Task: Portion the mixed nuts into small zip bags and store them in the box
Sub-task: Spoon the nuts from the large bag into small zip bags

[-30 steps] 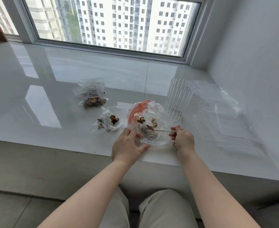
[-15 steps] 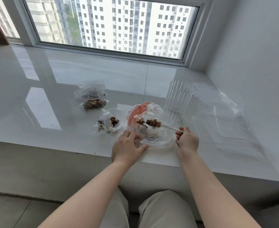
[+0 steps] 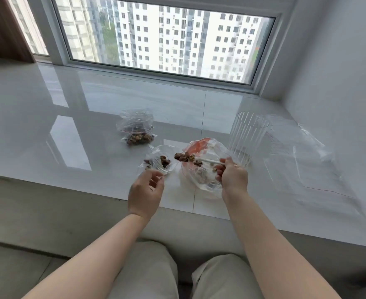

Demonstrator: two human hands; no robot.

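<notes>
- Right-hand grip [image 3: 231, 178]: fingers curled round the handle of a white spoon [image 3: 208, 161], so it's holding that, with a heap of nuts [image 3: 184, 157] riding on the bowl end.
- Left-hand grip [image 3: 146, 190]: pinching the near edge of the small zip bag [image 3: 158, 164] to keep its mouth open. Half a second ago this hand was on the big bag, so it's switched jobs.
- Using the big bag [image 3: 201, 169] as the landmark: the spoon has come up out of it and the load now hangs over its left rim, just short of the small zip bag beside it.
- My read: scoop is done, tipping it in comes next. This bag only has a few nuts so far.
- One filled bag [image 3: 137, 134] sits behind and left of the big bag on the bench [image 3: 48, 104], not boxed yet.
- Clear ribbed cup [image 3: 246, 137] stands just right of and behind the big bag; spare flat bags [image 3: 307, 160] lie further right.
- Can't spot an obvious box.
</notes>
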